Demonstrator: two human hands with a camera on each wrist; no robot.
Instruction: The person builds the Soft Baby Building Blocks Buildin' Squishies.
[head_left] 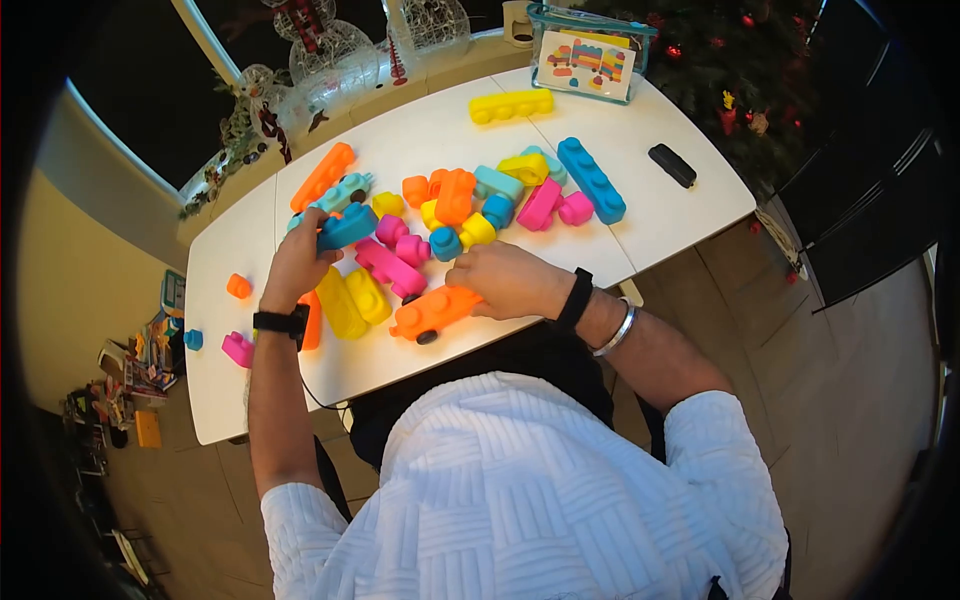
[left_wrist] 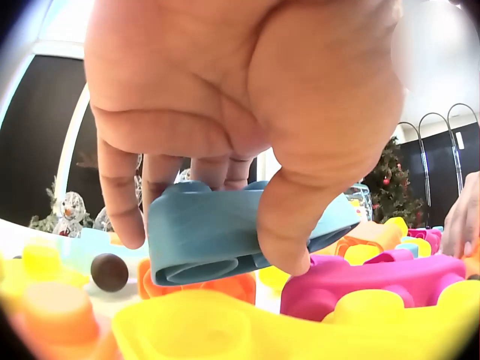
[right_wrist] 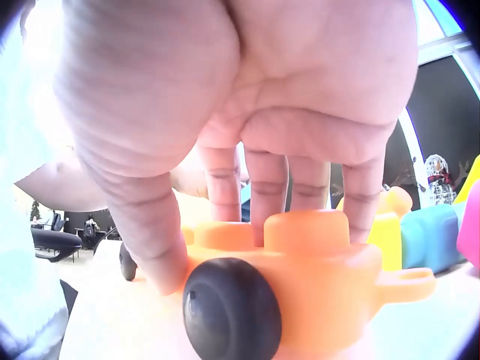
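My left hand [head_left: 296, 262] grips a blue building block [head_left: 352, 226] over the left part of the pile. In the left wrist view the thumb presses the near side of the blue block [left_wrist: 206, 229], its hollow underside partly showing. My right hand [head_left: 512, 280] holds an orange wheeled block base [head_left: 440, 310] near the table's front edge. Its black wheel [right_wrist: 232, 311] and a flat tab at one end show in the right wrist view, with thumb and fingers on opposite sides. Between the hands lie a long pink block [head_left: 392, 268] and yellow blocks [head_left: 342, 303].
Around them on the white table [head_left: 660, 230] are several loose blocks and a teal wheeled base [head_left: 345, 192]. A long blue block [head_left: 592, 180] and a black object [head_left: 672, 165] lie to the right. A clear bag [head_left: 588, 60] stands at the back.
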